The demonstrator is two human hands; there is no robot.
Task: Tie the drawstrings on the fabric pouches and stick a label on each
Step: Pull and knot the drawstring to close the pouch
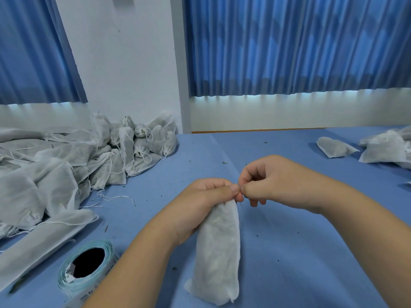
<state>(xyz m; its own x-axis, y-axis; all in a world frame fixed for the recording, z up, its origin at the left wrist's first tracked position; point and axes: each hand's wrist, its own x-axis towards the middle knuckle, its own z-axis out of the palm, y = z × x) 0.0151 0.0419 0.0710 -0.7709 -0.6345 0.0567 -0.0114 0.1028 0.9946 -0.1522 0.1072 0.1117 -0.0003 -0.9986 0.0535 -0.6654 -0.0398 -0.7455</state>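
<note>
- Tying is the step in hand, as I judge it: one pouch (216, 252) stands upright on the blue table (300, 252), near and in the middle, with its bottom on the surface and its top gathered.
- At the neck of this pouch the left hand (209, 196) grips, its fingers curled round the gathered top and its thumb lying on the fabric.
- Touching it from the right, the right hand (273, 181) pinches thumb and forefinger together at the pouch top. I believe they hold the drawstring, but it is too thin for me to see clearly.
- On the side of the pouch that faces me I see no label, so I judge the sticking step is not yet done for this one.
- For the next move, I think the string must be drawn out to the right while the neck is held closed, then knotted. This needs both hands and fine fingertip control.
- After the knot, one hand must come free to reach the label roll (86, 270), which lies near left beside the left forearm.
- Far left, a pile of closed pouches (133, 147) lies against the wall, and a few more pouches (382, 150) lie far right.
</note>
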